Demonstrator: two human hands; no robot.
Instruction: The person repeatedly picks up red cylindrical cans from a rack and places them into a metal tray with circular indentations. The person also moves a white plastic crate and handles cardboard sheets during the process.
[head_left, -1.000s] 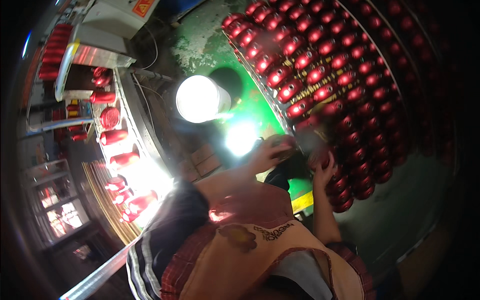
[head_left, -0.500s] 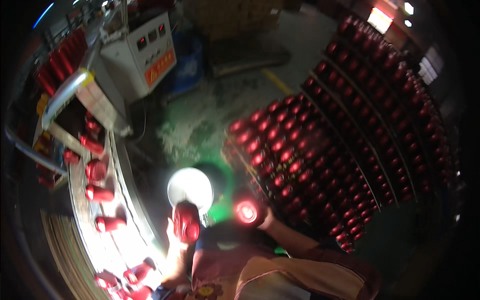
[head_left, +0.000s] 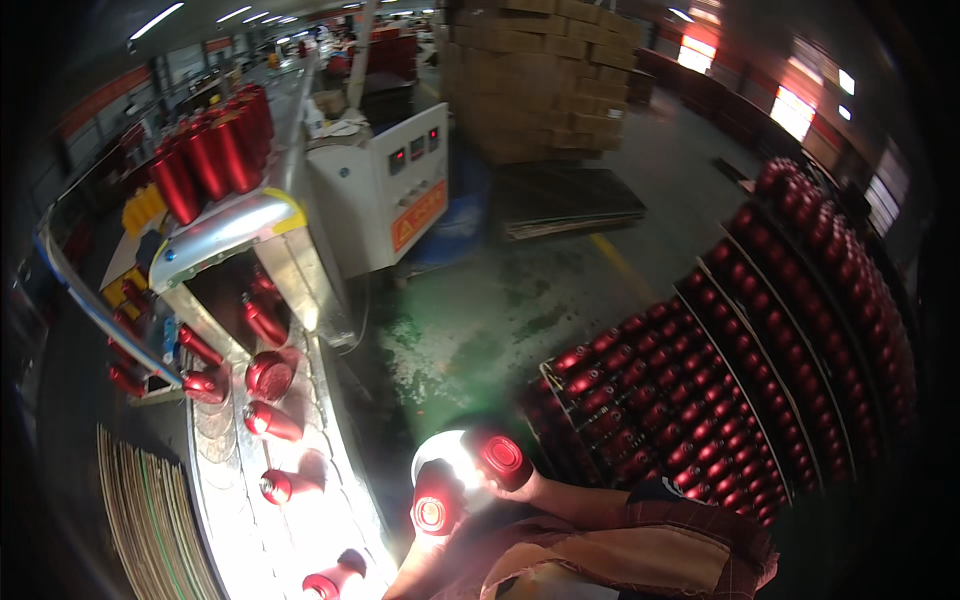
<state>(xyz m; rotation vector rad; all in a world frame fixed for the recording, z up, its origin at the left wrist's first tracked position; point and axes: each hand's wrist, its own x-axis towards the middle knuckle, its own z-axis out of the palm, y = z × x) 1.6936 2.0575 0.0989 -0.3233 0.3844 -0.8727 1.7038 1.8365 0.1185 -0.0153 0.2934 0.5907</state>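
My left hand [head_left: 424, 545] is closed around a red metal bottle [head_left: 438, 498], its round base turned up toward me. Just right of it, my right hand [head_left: 524, 488] grips another red bottle [head_left: 503, 458], base also facing me. Both bottles are close together in front of a bright round white lamp [head_left: 436, 446], covering part of it. Most of my left fingers are hidden behind the bottle or washed out by glare. To the left, several red bottles [head_left: 272, 421] lie on a brightly lit conveyor [head_left: 240, 520].
A metal tunnel [head_left: 225, 238] spans the conveyor's far end, with red bottles [head_left: 200, 165] standing on top. Beyond it is a white control box [head_left: 375, 190]. Layered rows of red bottles [head_left: 680, 400] rise at right. Cardboard sheets [head_left: 155, 510] stack at left; cartons [head_left: 540, 80] stand at the back.
My view has tilted up and shows more of the hall. The two bottles have come closer together, and the right one now overlaps the lamp's edge. Both hands keep their grip.
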